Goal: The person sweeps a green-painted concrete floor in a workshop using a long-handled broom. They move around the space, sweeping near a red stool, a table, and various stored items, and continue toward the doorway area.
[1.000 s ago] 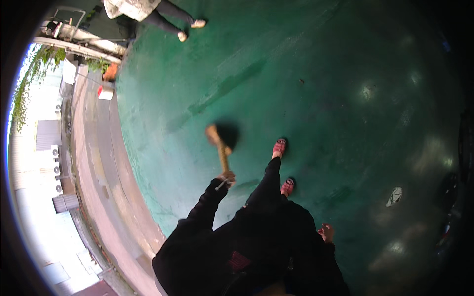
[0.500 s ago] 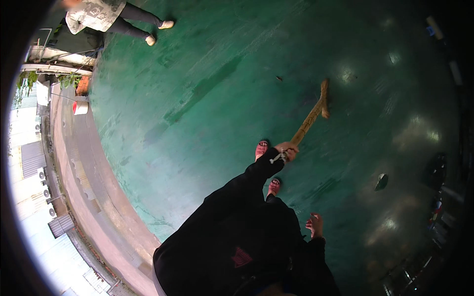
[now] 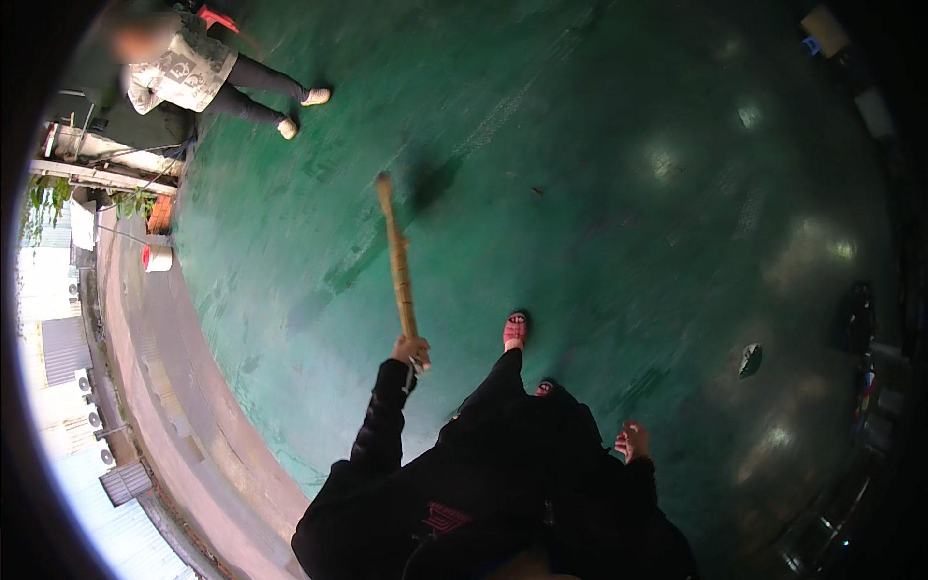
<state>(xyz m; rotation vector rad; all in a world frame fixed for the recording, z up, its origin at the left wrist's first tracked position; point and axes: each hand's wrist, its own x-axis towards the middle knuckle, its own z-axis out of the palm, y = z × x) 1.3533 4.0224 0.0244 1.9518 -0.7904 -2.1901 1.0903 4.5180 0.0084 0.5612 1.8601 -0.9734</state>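
My left hand (image 3: 412, 352) is wrapped round the lower end of a short straw broom (image 3: 399, 263), with a pale band or tie at the wrist. The broom points away from me, its far end blurred. A dark shadow lies to the right of that end, apart from it, so it seems lifted off the green floor (image 3: 464, 251). My right hand (image 3: 633, 441) hangs low by my right side, its fingers loosely bent and apart, with nothing seen in them. My feet, in pink sandals (image 3: 516, 329), stand between the hands.
At the far left another person (image 3: 198, 72) stands on the floor near a red object (image 3: 217, 17). A white bucket (image 3: 157, 258) sits by the floor's left edge, beside a paved lane (image 3: 179, 387). A leaf (image 3: 750, 361) and a small dark scrap (image 3: 536, 191) lie to the right.
My left hand has swung the broom from right to left, and its end has come away from where it rested near the floor. My feet have shifted slightly; my right hand stays low.
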